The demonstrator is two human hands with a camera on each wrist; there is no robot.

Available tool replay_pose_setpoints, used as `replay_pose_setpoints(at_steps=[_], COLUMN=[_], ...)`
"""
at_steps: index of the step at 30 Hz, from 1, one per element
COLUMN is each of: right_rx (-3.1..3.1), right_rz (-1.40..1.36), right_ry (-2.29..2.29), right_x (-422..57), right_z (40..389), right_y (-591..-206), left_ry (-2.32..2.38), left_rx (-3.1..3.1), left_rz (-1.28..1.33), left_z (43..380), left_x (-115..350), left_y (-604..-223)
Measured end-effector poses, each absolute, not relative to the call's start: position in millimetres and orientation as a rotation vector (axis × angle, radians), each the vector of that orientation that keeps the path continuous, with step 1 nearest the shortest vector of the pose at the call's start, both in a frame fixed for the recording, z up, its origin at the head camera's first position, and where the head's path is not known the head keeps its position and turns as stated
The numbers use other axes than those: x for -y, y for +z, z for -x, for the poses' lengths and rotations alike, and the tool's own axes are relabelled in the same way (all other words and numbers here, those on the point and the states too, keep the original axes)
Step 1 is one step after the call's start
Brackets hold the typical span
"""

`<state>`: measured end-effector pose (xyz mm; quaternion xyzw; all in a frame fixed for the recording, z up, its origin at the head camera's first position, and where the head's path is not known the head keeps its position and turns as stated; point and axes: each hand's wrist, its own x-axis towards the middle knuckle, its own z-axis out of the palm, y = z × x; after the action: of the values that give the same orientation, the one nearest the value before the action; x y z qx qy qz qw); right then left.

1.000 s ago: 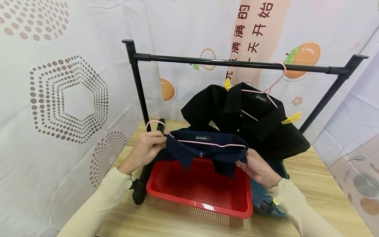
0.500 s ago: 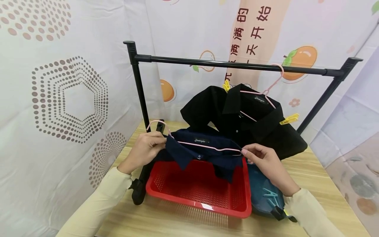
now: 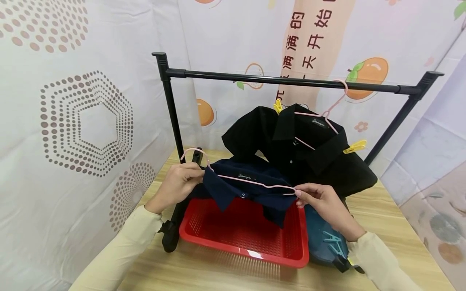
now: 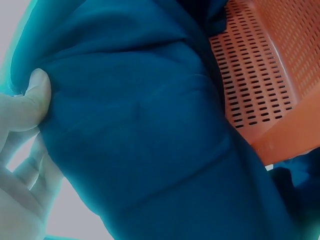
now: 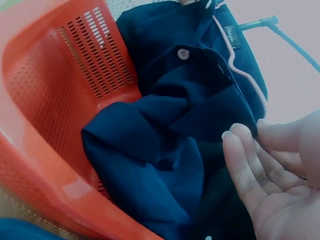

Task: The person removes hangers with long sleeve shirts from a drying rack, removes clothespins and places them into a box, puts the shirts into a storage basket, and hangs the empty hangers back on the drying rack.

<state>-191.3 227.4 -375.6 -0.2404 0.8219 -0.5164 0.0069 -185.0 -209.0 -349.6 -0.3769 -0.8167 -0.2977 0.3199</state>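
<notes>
A navy collared shirt (image 3: 221, 192) is held over the red basket, partly hanging into it. Its collar lies spread around a pink hanger (image 3: 255, 182), whose hook stands up at the left. My left hand (image 3: 176, 184) pinches the shirt near the hook; in the left wrist view the thumb presses on navy cloth. At the other side, my right hand (image 3: 329, 206) pinches the hanger's right end between thumb and fingers, beside the collar. The right wrist view has the shirt's button front (image 5: 183, 54) and those fingers at the collar edge.
The red basket (image 3: 233, 247) stands on a wooden table. Behind it a black rack (image 3: 233, 76) carries a black shirt (image 3: 247, 133) on another pink hanger, with yellow clothespins (image 3: 354, 147). At right, a blue container (image 3: 316, 238) holds teal clothespins (image 3: 333, 239).
My right hand has gone from the shirt's right collar side to the hanger's right end, which has shifted slightly left and down. My left hand has stayed nearly in place.
</notes>
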Motion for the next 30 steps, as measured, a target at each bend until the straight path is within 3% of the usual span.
replay_pose_setpoints(at_steps=[13, 21, 30], right_rx=[-2.680, -3.066, -3.129], right_rz=[0.937, 1.386, 1.578], right_ry=[-1.502, -1.161, -0.972], right_x=[-207, -204, -192], right_z=[189, 190, 187], right_y=[-387, -384, -378], left_ry=[-0.768, -0.775, -0.777], left_rx=[2.128, 2.136, 2.145], left_rz=[1.027, 1.032, 1.051], left_z=[185, 185, 185], left_x=[198, 196, 190], left_y=[-348, -350, -349])
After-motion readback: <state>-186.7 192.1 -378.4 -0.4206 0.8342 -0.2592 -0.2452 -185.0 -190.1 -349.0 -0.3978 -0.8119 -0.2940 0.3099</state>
